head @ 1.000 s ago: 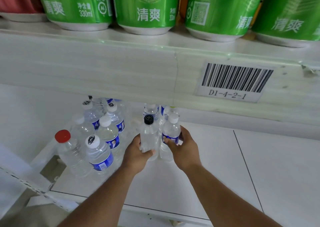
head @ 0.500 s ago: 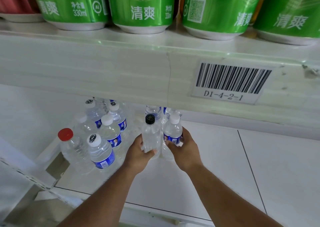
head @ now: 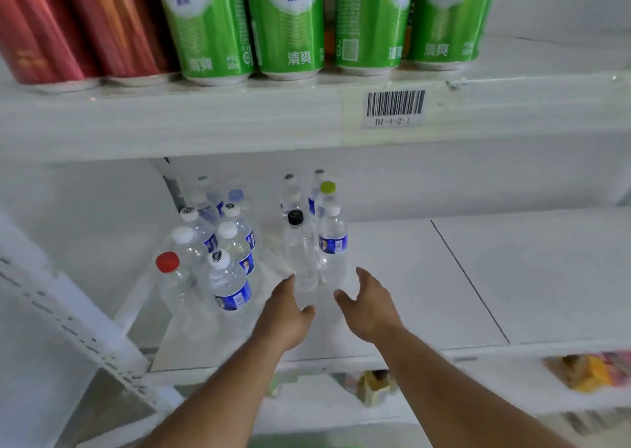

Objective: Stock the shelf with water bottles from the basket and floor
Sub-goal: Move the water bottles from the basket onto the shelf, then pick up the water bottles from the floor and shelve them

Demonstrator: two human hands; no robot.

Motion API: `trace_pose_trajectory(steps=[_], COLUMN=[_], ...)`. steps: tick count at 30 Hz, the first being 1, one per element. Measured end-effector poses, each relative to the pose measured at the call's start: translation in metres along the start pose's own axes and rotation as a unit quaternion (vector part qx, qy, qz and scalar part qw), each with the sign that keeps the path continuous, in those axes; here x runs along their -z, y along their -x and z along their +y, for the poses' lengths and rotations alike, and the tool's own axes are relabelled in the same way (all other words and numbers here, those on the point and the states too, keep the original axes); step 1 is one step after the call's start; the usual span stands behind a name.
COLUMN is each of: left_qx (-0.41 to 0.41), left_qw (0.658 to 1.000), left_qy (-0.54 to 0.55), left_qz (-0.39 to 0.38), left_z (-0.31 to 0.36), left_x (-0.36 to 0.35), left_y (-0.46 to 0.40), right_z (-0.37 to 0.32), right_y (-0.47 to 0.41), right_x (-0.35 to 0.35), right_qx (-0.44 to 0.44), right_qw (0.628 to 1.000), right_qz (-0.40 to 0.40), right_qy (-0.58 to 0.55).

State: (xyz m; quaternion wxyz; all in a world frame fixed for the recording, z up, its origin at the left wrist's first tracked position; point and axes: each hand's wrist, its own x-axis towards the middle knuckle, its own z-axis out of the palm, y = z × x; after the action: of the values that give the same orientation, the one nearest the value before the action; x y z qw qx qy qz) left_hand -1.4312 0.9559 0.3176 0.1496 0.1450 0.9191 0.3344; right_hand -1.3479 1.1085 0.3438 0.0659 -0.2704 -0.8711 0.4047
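Two clear water bottles stand upright side by side on the white shelf [head: 426,277]: a black-capped bottle [head: 300,253] and, to its right, a white-capped bottle with a blue label [head: 332,242]. My left hand [head: 285,314] is just below the black-capped one, fingers apart, holding nothing. My right hand [head: 367,306] hovers open below the blue-labelled one, apart from it. More bottles stand behind these two, one with a yellow-green cap [head: 327,188]. A cluster of several bottles [head: 225,253] stands at the left, among them a red-capped bottle [head: 170,277].
Green cans [head: 286,24] and red cans [head: 68,27] line the upper shelf, whose edge carries a barcode tag [head: 395,107]. A white perforated shelf upright [head: 78,331] slants at the left. Coloured packets [head: 590,370] lie on the shelf below.
Both hands let go of the two bottles and drew back toward me, fingers spread. The view pulled away from the shelf, showing more of it.
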Motion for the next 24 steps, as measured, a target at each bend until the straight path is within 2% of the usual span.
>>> trace_pose_trajectory(steps=[5,9,14,19,24], left_qx=[-0.110,-0.144,-0.180,-0.220,-0.268], left_qw=[0.977,0.955,0.935,0.918,0.885], left_qy=[-0.175,-0.246,-0.278,-0.294,-0.318], left_qz=[-0.055,-0.086,-0.126,-0.151,-0.209], left_z=[0.001,0.003,0.016,0.039,0.091], left_x=[0.016,0.018,0.003,-0.030,-0.104], left_y=[0.059,0.104,0.152,0.186,0.231], right_z=[0.007,0.010,0.021,0.057,0.136], right_y=[0.072,0.121,0.174,0.222,0.283], right_x=[-0.005,0.001,0.017,0.040,0.086], right_qx=[0.028,0.028,0.025,0.000,-0.106], right_qw=[0.978,0.958,0.949,0.954,0.949], right_qz=[-0.018,-0.044,-0.036,-0.010,0.004], right_qy=[0.206,0.282,0.313,0.299,0.298])
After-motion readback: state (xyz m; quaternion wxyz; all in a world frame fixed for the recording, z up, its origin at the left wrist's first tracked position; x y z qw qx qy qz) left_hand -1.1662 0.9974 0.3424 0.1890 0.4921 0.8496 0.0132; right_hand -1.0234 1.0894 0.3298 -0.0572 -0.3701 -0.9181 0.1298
